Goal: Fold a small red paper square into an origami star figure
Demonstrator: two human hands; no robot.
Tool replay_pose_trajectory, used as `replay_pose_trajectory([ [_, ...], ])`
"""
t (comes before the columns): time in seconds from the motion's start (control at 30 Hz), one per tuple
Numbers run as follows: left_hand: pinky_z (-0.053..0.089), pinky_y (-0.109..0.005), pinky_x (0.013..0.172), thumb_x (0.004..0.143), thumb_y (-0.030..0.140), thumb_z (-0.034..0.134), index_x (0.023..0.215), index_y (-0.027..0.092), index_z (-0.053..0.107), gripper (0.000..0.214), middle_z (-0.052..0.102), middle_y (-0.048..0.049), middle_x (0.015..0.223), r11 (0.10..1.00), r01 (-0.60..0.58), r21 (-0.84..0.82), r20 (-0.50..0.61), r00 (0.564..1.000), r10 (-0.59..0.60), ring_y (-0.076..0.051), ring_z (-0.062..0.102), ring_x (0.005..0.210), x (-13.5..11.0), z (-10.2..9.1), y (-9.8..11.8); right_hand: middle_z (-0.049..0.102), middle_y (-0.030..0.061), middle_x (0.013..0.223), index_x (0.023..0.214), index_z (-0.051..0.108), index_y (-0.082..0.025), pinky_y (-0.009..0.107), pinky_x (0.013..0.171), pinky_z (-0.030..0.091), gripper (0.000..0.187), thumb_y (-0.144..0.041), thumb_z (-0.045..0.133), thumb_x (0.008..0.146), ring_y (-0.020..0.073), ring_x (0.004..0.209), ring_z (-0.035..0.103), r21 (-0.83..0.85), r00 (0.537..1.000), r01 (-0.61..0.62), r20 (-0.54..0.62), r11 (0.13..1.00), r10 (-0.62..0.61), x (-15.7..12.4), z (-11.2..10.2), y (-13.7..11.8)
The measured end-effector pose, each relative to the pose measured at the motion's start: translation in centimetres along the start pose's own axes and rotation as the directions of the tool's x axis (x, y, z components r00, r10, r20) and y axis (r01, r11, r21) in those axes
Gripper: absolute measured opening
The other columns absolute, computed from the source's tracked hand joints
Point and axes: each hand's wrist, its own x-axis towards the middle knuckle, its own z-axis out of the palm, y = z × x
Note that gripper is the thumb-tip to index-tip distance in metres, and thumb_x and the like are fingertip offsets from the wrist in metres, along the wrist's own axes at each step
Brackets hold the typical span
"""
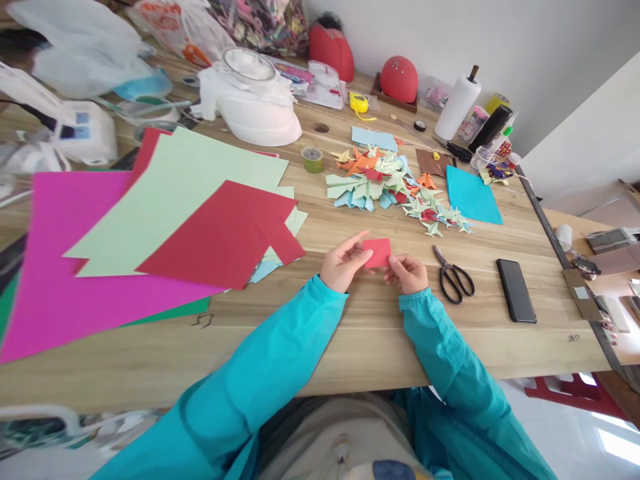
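Observation:
A small folded red paper [377, 253] lies on the wooden table [350, 333] between my hands. My left hand [341, 262] pinches its left edge, with the fingers curled over it. My right hand [407, 273] grips its lower right corner with closed fingers. Both arms wear teal sleeves. Black scissors [453, 275] lie just right of my right hand, and a pile of folded paper shapes [387, 183] sits beyond the red paper.
Large sheets in magenta [65, 267], pale green [175, 187] and red [225, 233] overlap at the left. A black phone [516, 291] lies at the right. A teal sheet [470, 195], a green tape roll [313, 159], a white container [255, 100] and a paper towel roll [457, 107] stand farther back.

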Motion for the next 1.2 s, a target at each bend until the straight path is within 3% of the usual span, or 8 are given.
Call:
replay_pose_trajectory([
  [0.1,0.056,-0.03,0.06,0.06,0.033,0.071,0.123,0.018,0.051,0.067,0.065,-0.0061,0.099,0.995,0.041,-0.088,0.085,0.996,-0.034,-0.02,0.063,0.082,-0.12,0.22,0.01,0.063,-0.0014,0.05,0.06,0.056,-0.015,0.018,0.034,0.041,0.038,-0.046,0.075,0.051,0.0078,0.036,0.053,0.062,0.996,-0.007,-0.085,0.998,0.012,0.56,-0.34,0.13],
  [0.2,0.057,-0.032,0.065,0.061,0.032,0.071,0.127,0.019,0.047,0.071,0.065,-0.0069,0.106,0.996,0.013,-0.091,0.063,0.998,-0.007,-0.021,0.064,0.088,-0.24,0.25,0.04,0.063,-0.0012,0.052,0.062,0.056,-0.015,0.019,0.035,0.041,0.038,-0.046,0.075,0.051,0.0082,0.038,0.054,0.08,0.994,0.018,-0.107,0.997,-0.009,0.54,-0.27,0.16],
  [0.27,0.057,-0.033,0.068,0.062,0.033,0.07,0.119,0.017,0.055,0.061,0.067,-0.0075,0.103,0.999,-0.005,-0.038,0.058,0.998,0.007,-0.022,0.064,0.086,-0.28,0.15,0.0,0.063,-0.0011,0.052,0.062,0.056,-0.015,0.019,0.035,0.042,0.038,-0.047,0.075,0.051,0.0084,0.039,0.054,0.079,0.993,0.035,-0.111,0.996,-0.026,0.33,-0.07,0.12],
  [0.4,0.057,-0.032,0.063,0.063,0.035,0.069,0.092,0.014,0.07,0.036,0.069,-0.0088,0.096,0.989,-0.031,0.144,0.049,0.999,0.025,-0.017,0.066,0.062,-0.22,-0.14,-0.19,0.062,-0.0013,0.049,0.062,0.056,-0.016,0.02,0.037,0.043,0.04,-0.047,0.076,0.048,0.01,0.04,0.055,0.076,0.998,-0.027,-0.059,0.997,0.031,0.08,0.14,-0.11],
  [0.57,0.057,-0.031,0.062,0.058,0.032,0.073,0.092,0.013,0.069,0.04,0.071,-0.0082,0.085,0.985,-0.009,0.17,0.026,1.0,0.005,-0.017,0.065,0.057,-0.16,-0.23,-0.07,0.063,-0.0001,0.053,0.067,0.057,-0.016,0.022,0.04,0.045,0.04,-0.049,0.074,0.051,0.0114,0.044,0.058,0.099,0.996,-0.089,0.029,0.991,0.087,0.4,-0.29,0.15],
  [0.8,0.054,-0.04,0.081,0.039,0.026,0.083,0.092,0.009,0.068,0.058,0.071,-0.0118,0.089,0.998,0.057,0.021,0.051,0.997,-0.058,-0.027,0.066,0.084,-0.27,0.03,0.18,0.063,0.0003,0.057,0.068,0.059,-0.017,0.022,0.042,0.045,0.037,-0.051,0.07,0.056,0.0104,0.045,0.055,0.059,0.997,-0.04,0.072,0.997,0.036,0.6,-0.57,0.75],
  [1.0,0.056,-0.042,0.077,0.043,0.033,0.082,0.096,0.01,0.067,0.059,0.071,-0.0122,0.088,0.996,0.085,0.003,0.075,0.994,-0.085,-0.027,0.067,0.081,-0.08,-0.15,-0.18,0.063,0.0003,0.056,0.068,0.056,-0.017,0.022,0.042,0.045,0.04,-0.053,0.069,0.056,0.01,0.044,0.055,0.02,0.999,-0.01,0.046,1.0,0.009,0.68,-0.51,0.77],
  [1.2,0.056,-0.04,0.075,0.046,0.033,0.081,0.098,0.009,0.066,0.059,0.07,-0.0127,0.094,0.998,0.063,0.009,0.08,0.995,-0.064,-0.028,0.065,0.087,-0.18,-0.06,-0.3,0.065,-0.0038,0.062,0.092,0.054,-0.022,0.022,0.042,0.043,0.043,-0.036,0.074,0.056,0.0103,0.046,0.057,-0.024,0.986,0.167,0.035,0.986,-0.166,-0.1,-0.02,0.1],
])
